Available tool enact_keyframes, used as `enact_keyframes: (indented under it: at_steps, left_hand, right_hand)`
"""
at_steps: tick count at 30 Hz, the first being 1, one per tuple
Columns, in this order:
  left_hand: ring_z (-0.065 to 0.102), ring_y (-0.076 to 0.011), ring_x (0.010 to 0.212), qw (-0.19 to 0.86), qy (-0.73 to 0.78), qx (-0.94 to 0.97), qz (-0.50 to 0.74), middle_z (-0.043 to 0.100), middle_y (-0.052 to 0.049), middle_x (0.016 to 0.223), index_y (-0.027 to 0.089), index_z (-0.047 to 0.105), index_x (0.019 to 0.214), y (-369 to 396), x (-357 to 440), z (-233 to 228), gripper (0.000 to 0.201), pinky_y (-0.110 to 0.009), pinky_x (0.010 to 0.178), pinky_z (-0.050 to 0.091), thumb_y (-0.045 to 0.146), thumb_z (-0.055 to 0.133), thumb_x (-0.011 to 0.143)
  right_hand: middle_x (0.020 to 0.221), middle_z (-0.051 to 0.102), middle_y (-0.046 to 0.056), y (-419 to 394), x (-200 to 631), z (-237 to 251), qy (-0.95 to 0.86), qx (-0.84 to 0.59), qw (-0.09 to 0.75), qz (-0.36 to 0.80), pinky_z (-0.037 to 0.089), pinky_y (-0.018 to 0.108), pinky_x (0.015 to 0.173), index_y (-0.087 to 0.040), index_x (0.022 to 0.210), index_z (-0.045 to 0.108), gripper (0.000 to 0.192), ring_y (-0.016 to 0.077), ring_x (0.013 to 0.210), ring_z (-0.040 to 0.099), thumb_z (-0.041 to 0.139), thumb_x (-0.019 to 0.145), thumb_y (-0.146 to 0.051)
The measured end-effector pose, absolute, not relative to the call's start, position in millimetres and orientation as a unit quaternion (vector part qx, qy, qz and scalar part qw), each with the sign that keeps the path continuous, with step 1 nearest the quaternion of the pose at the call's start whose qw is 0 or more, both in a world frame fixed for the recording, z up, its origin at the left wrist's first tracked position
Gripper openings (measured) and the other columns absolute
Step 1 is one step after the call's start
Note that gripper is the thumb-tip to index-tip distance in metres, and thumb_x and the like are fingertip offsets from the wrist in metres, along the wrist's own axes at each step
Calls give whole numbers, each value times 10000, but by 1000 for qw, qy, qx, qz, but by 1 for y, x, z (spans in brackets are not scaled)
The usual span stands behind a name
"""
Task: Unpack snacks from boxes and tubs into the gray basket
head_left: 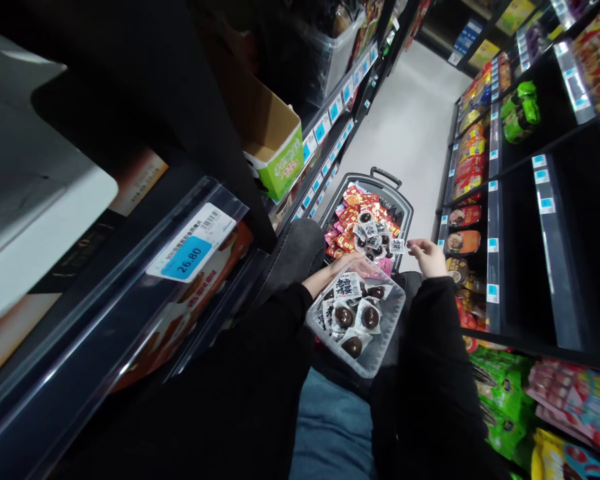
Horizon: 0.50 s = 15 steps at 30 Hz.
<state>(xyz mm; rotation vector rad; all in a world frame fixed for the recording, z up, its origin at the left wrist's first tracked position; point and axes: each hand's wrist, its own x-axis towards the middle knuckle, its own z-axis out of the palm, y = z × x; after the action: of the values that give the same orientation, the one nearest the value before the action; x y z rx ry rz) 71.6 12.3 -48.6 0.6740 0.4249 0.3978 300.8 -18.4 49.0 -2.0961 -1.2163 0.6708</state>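
Note:
A clear plastic box (383,347) rests over my lap, with several vacuum-packed brown eggs (370,316) in it. My left hand (349,264) grips the far side of this box; some of its fingers are hidden behind the plastic. To the right, my right hand (429,257) is closed in a pinch at the edge of a small white-printed egg packet (397,246). That packet is over the right side of a dark grey shopping basket (404,200). Inside the basket lie more packed eggs (373,233) on top of red snack packets (347,219).
Shelves with price tags (193,250) rise close on the left, where a green open carton (283,163) juts out. On the right, another shelf holds instant food packs (470,160) and green snack bags (500,393). Pale floor (415,107) runs between them.

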Motion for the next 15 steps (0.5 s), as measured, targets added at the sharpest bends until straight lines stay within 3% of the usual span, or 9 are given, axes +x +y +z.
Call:
enact_keyframes:
  at_steps: [4,8,12,15]
  left_hand:
    - [653,-211,780,913,211,320,140,736,-147,846,56,727,806,19,79,-57,469,-300,818,445,478,527,845]
    - [643,-186,768,919,210,306,135,742,-119,854,82,722,795,22,82,-61,443,-288,809,443,434,466,875]
    - [631,-187,751,913,223,321,115,738,-118,826,90,718,788,23,81,-62,430,-289,786,445,437,473,859]
    - [634,-188,751,908,211,341,122,737,-115,830,97,709,786,25,80,-65,436,-286,769,450,475,497,840]
  right_hand:
    - [877,711,67,-64,278,69,-578,-714,260,297,517,359,760,-185,879,668,293,198,764,646,564,804,-448]
    - [975,706,75,-106,229,90,-719,-610,98,318,514,358,851,-187,1003,675,212,215,891,657,632,839,-315]
    - [1251,613,184,-126,182,87,-759,-593,-99,250,461,418,993,-109,1242,606,490,313,1140,580,711,779,-231]
    - [1339,528,249,-126,165,80,-754,-598,-165,216,448,435,1001,-81,1290,578,530,349,1175,555,687,795,-236]
